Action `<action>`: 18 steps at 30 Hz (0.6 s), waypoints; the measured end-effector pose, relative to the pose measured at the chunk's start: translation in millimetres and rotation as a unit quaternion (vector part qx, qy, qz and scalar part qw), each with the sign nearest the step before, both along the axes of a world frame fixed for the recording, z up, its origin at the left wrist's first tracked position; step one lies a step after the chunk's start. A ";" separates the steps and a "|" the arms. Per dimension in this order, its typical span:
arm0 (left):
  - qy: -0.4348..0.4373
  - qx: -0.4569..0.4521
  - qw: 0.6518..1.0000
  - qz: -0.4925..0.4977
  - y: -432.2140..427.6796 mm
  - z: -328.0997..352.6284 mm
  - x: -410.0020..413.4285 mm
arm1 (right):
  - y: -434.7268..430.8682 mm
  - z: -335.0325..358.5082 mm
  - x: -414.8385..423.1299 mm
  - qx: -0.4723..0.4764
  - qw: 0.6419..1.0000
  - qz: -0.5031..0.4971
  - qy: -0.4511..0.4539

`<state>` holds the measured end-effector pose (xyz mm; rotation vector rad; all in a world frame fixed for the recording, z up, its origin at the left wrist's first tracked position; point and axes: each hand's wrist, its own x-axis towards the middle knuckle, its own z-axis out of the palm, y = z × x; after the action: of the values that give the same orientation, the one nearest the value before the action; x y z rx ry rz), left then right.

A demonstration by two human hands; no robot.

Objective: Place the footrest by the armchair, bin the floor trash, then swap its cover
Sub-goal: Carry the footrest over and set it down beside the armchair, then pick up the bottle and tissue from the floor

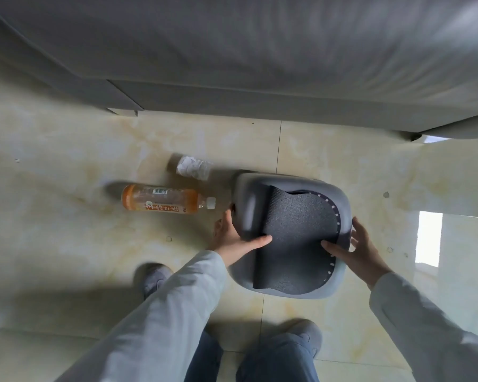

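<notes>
**Footrest held in both hands near armchair, trash still on floor**

Head view: person is crouching or bending over a glossy tiled floor point(66, 244), gripping a grey footrest point(287, 232) from both sides. Left hand point(238, 238) is grasping the left rounded edge, thumb lying across onto the dark textured panel, other fingers wrapped under and out of sight. Right hand point(353, 249) is clamping the right rim, thumb on the dark panel, fingers spread round the outer side. Footrest is showing its dark grippy face upward, probably the underside, and is sitting or hovering low in front of the grey armchair point(260, 64); contact with the floor cannot be told. Orange drink bottle point(163, 201) is lying on its side just left of the footrest, crumpled white tissue point(193, 167) lying just beyond it, both still unbinned. No bin in view.

Risks, as judgement: footrest is looking inverted, so setting it down as is would be leaving it wrong way up. Swinging it leftward could be knocking the bottle, which would roll on the slick tile, maybe under the chair. Smooth cover fabric could be slipping in the grip. Feet point(304, 337) are near, so stepping back onto rolling trash is possible.
</notes>
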<state>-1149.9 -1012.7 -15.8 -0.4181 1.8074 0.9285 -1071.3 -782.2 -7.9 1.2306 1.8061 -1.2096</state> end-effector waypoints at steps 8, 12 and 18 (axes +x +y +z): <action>0.087 -0.009 0.995 -0.047 -71.8 40.9 -26.4 | -48.3 66.5 -45.9 0.148 0.985 0.059 0.064; 0.112 -0.038 0.991 -0.069 -132.6 68.1 -50.1 | -95.0 91.1 -81.7 0.183 0.975 0.058 0.116; 0.163 -0.102 0.980 -0.048 -204.4 67.5 -80.5 | -165.9 84.2 -129.2 0.122 0.971 0.156 0.133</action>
<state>-1230.4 -1217.1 51.7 -0.3151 2.2141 0.7793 -1200.5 -948.1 76.3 0.8930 2.3022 -1.0309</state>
